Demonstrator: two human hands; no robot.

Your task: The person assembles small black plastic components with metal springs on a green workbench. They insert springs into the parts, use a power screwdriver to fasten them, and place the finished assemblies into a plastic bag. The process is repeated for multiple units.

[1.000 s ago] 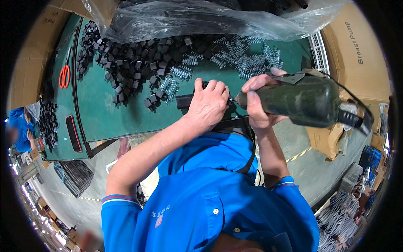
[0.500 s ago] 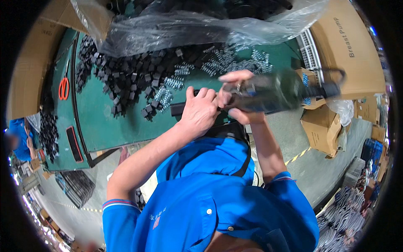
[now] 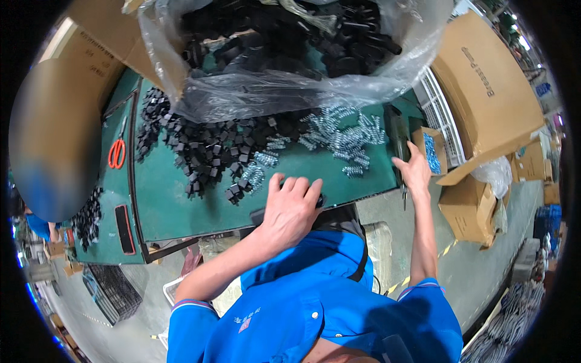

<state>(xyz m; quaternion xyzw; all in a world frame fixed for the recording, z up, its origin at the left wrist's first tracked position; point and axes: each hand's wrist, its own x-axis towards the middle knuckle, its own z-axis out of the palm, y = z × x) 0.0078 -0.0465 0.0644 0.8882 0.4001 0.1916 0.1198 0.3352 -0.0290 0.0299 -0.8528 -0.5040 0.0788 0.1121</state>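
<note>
My left hand [image 3: 289, 209] is closed round a dark block-like part [image 3: 258, 216] at the table's near edge; most of that part is hidden under the fingers. At the table's right side a dark power screwdriver [image 3: 397, 134] lies with its bit toward me. Beside it is my right hand [image 3: 416, 173], thumb and forefinger spread, the thumb over the driver's lower body. Metal springs [image 3: 345, 130] lie in a heap left of the driver. A large pile of small black blocks [image 3: 203, 145] spreads farther left.
Behind the piles, a clear plastic bag [image 3: 242, 94] holds black parts. A small carton of blue-tinted screws [image 3: 431, 154] stands right of the driver, near a white crate [image 3: 445, 115] and a big carton [image 3: 493, 91]. Orange-handled scissors [image 3: 117, 153] and a phone [image 3: 124, 230] lie left.
My right hand has moved right with the screwdriver, away from the left hand; the driver now lies on the table and the fingers are spread. My left hand still grips the dark part.
</note>
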